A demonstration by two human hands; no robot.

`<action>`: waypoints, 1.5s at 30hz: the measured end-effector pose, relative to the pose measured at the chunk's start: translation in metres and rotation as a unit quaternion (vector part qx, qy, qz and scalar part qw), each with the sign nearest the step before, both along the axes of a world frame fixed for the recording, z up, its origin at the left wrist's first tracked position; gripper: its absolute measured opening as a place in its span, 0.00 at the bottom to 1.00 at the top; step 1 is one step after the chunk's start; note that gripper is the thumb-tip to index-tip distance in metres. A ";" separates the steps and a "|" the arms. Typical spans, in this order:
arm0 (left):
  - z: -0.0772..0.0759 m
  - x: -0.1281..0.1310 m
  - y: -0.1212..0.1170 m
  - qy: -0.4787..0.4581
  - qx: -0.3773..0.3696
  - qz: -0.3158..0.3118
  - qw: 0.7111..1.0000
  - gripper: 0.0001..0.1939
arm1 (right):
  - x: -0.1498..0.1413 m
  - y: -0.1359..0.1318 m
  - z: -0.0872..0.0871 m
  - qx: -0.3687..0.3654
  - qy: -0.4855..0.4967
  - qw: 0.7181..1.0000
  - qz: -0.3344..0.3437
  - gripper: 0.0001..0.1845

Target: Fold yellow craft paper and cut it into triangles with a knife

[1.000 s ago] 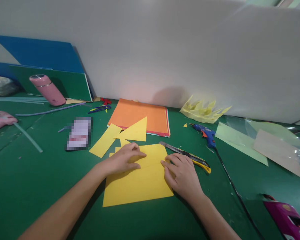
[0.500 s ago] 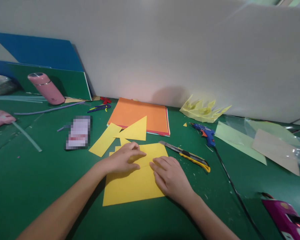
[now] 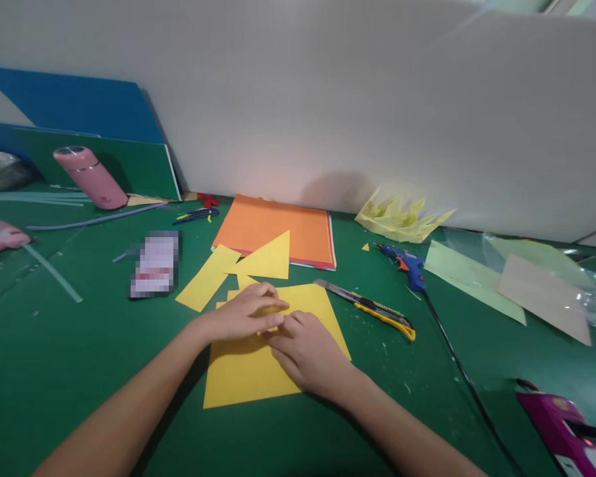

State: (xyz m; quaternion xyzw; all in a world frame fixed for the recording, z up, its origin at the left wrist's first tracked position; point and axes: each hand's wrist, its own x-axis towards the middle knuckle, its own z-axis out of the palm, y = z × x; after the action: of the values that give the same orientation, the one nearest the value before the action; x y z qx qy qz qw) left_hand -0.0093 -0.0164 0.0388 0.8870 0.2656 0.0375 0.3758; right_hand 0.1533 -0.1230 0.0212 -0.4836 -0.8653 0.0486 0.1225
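A yellow paper sheet (image 3: 248, 381) lies flat on the green table in front of me. My left hand (image 3: 246, 315) rests over its upper left part, fingers stretched and thumb apart, holding nothing. Over the middle of the sheet is my right hand (image 3: 308, 351), its fingers loosely bent and partly apart, fingertips on the paper close to my left thumb. What lies under the fingertips is hidden. Behind the hands are a yellow paper strip (image 3: 207, 278) and a yellow paper triangle (image 3: 271, 258). A yellow utility knife (image 3: 372, 309), blade out, lies right of the sheet.
Behind sits a paper stack with orange on top (image 3: 273, 225). To the right are a blue glue gun (image 3: 404, 262), a pale yellow spiky paper piece (image 3: 402, 222) and a magenta box (image 3: 556, 424). A blurred phone-like object (image 3: 155, 265) and pink bottle (image 3: 92, 179) stand left.
My right hand has slid left across the yellow sheet, up to my left thumb, uncovering the sheet's right edge. My left hand has hardly moved.
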 end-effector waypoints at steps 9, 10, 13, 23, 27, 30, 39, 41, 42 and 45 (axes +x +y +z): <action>-0.001 0.003 -0.004 -0.048 -0.038 0.058 0.996 0.19 | -0.009 0.000 -0.004 0.001 0.015 1.000 0.004 0.14; -0.002 0.004 -0.004 -0.049 -0.037 0.061 0.996 0.19 | -0.011 -0.001 -0.004 0.006 0.016 1.000 0.003 0.14; -0.005 0.003 -0.003 -0.029 -0.008 0.042 0.999 0.19 | -0.014 -0.003 -0.001 0.008 0.020 0.999 0.038 0.15; -0.004 0.000 -0.007 0.010 0.073 0.011 0.997 0.21 | 0.098 -0.007 -0.013 0.119 0.092 0.954 -0.259 0.18; -0.003 -0.002 -0.008 0.000 0.069 0.008 0.998 0.15 | 0.125 -0.008 -0.027 0.101 0.082 0.945 -0.299 0.18; -0.002 -0.002 -0.008 -0.007 0.091 -0.005 0.996 0.09 | 0.126 -0.007 -0.028 0.092 0.086 0.946 -0.298 0.18; 0.003 0.006 -0.015 -0.006 0.287 -0.104 0.952 0.09 | 0.113 -0.007 -0.022 0.080 0.138 0.952 -0.260 0.17; 0.005 0.007 -0.017 0.002 0.308 -0.113 0.944 0.12 | 0.111 -0.006 -0.022 0.081 0.138 0.955 -0.251 0.17; 0.005 0.007 -0.017 0.008 0.314 -0.113 0.943 0.13 | 0.110 -0.006 -0.021 0.079 0.136 0.958 -0.241 0.17; 0.003 0.006 -0.017 0.011 0.319 -0.104 0.942 0.11 | 0.106 -0.008 -0.017 0.064 0.122 0.971 -0.195 0.18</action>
State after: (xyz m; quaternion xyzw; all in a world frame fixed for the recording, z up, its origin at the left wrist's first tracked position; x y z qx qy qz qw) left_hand -0.0036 -0.0334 0.0420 0.9835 0.1501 0.0710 0.0720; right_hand 0.2590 -0.1306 0.0046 -0.6244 -0.7343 0.0266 0.2649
